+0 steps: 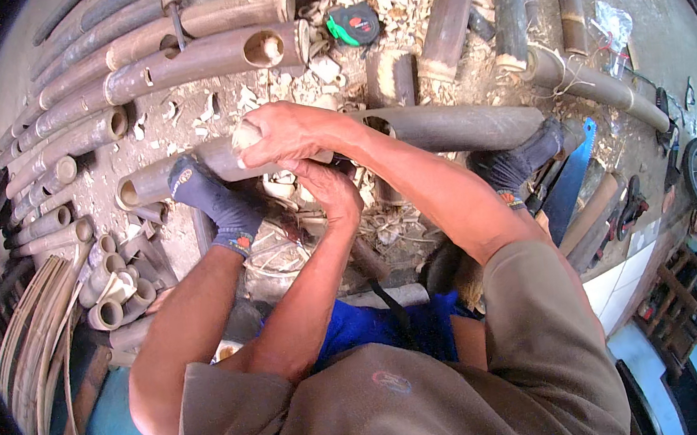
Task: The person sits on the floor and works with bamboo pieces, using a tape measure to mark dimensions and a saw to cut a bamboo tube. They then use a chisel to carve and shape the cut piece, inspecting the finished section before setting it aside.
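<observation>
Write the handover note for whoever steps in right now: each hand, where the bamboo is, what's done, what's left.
Right hand: closed over a pale tool handle on top of the bamboo pole.
Left hand: below the right, against the pole's near side; whether it grips cannot be told.
Pole: lies crosswise on the floor, pinned by both socked feet.
Done: pale chips litter the floor; holes are cut in poles behind.
Left: the cut under the hands is hidden, so progress there cannot be judged.
Tape measure lies beyond.

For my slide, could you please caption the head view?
Both hands, right hand above left hand, grip a bamboo pole braced by socked feet amid wood chips.
</observation>
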A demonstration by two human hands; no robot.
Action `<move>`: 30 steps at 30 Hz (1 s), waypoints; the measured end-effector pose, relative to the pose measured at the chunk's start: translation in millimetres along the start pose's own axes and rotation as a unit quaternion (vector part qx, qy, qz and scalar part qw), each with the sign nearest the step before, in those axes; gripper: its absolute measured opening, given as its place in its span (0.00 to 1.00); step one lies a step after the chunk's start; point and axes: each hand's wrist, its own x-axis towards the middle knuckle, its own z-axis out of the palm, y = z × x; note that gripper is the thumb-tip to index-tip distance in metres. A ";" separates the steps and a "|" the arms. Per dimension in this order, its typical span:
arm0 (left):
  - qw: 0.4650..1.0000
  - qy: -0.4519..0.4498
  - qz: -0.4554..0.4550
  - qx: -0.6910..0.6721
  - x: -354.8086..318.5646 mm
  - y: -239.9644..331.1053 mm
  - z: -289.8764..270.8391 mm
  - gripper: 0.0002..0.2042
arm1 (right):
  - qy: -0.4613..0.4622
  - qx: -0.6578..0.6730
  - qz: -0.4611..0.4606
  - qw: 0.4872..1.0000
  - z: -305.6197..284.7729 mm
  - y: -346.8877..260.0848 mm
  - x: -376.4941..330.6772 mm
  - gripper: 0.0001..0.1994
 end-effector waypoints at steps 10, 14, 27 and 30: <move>0.823 -0.454 -0.115 0.321 52.4 44.0 83.5 0.45 | 0.553 0.125 0.192 0.801 -102.9 27.3 -76.9 0.11; 0.751 -0.532 -0.074 0.384 48.5 45.8 86.3 0.49 | 0.663 0.218 0.115 0.707 -87.5 36.9 -102.9 0.12; 0.614 -0.685 -0.076 0.384 48.2 36.5 85.1 0.42 | 0.742 0.350 0.045 0.570 -42.4 17.8 -140.5 0.10; 0.689 -0.615 -0.131 0.360 64.1 59.2 84.2 0.39 | 0.604 0.423 0.020 0.675 -70.5 37.2 -115.3 0.15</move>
